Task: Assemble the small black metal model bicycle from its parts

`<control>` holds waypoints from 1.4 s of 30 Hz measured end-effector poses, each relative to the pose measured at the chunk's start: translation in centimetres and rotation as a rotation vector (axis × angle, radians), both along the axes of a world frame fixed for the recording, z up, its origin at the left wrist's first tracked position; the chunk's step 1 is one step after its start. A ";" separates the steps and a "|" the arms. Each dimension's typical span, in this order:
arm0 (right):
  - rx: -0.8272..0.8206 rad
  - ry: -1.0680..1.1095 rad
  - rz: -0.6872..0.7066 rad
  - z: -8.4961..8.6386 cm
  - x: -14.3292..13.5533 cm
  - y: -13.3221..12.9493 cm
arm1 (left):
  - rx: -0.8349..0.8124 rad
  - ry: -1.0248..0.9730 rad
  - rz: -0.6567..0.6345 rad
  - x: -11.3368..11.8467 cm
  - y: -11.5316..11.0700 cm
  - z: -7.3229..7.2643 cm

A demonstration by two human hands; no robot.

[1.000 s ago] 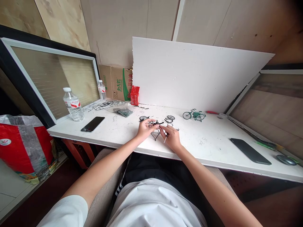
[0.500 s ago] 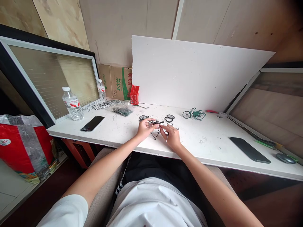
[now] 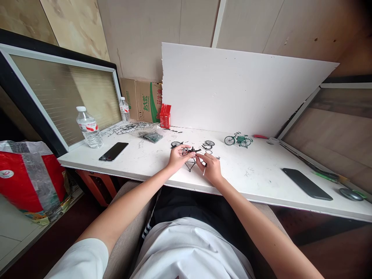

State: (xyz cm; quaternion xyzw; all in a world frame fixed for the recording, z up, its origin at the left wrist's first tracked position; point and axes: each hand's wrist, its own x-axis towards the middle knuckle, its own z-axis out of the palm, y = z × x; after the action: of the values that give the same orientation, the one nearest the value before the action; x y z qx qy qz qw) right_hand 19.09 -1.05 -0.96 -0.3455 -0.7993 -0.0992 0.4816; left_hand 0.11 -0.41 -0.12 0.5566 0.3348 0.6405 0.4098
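Centre of the frame, left hand (image 3: 176, 158) pinches the small black bicycle frame (image 3: 191, 157) while right hand (image 3: 211, 167) grips a thin white stick (image 3: 204, 169) against it.

black model frame (image 3: 191, 164), green toy bicycle (image 3: 238, 140), white table (image 3: 255, 174), red carton (image 3: 165, 116)

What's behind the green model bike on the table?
Right behind the green bike the white board leans against the wall, its lower edge on the table. A small red thing lies beside the bike at the board's foot. Whatever is behind the board is hidden.
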 end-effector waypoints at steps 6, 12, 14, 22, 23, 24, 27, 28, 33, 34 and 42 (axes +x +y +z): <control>-0.009 -0.018 -0.029 -0.1 0.0 0.0 | 0.011 0.012 -0.004 0.0 0.0 -0.1; -0.015 -0.038 -0.055 0.2 -0.1 -0.2 | 0.017 0.030 0.012 0.1 -0.4 0.2; -0.013 -0.040 -0.058 0.3 -0.1 -0.2 | 0.017 0.027 0.016 0.1 -0.4 0.3; 0.008 -0.045 -0.053 0.1 -0.1 -0.2 | 0.039 0.044 0.027 0.1 -0.4 0.3; 0.006 -0.045 -0.054 0.1 -0.1 -0.2 | 0.040 0.046 0.029 0.1 -0.4 0.3; 0.005 -0.046 -0.055 0.1 -0.1 -0.2 | 0.040 0.048 0.031 0.1 -0.4 0.3; 0.002 -0.044 -0.057 0.1 -0.2 -0.3 | 0.039 0.047 0.034 0.1 -0.4 0.3; 0.000 -0.044 -0.057 0.2 -0.2 -0.3 | 0.037 0.046 0.034 0.1 -0.5 0.3; -0.023 -0.037 -0.052 0.3 -0.2 -0.4 | -0.013 0.005 0.015 -0.1 -0.3 0.3; -0.030 -0.031 -0.049 0.3 -0.1 -0.4 | -0.030 -0.011 0.007 -0.1 -0.2 0.4; -0.273 0.023 -0.133 1.8 1.7 1.0 | 0.062 0.050 0.087 -1.9 0.5 1.8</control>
State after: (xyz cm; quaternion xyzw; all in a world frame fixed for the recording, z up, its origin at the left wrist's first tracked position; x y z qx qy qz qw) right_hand 20.81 -0.10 0.82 -0.4610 -0.7753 -0.0173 0.4315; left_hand -1.79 0.09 1.64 0.5697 0.3488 0.6538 0.3555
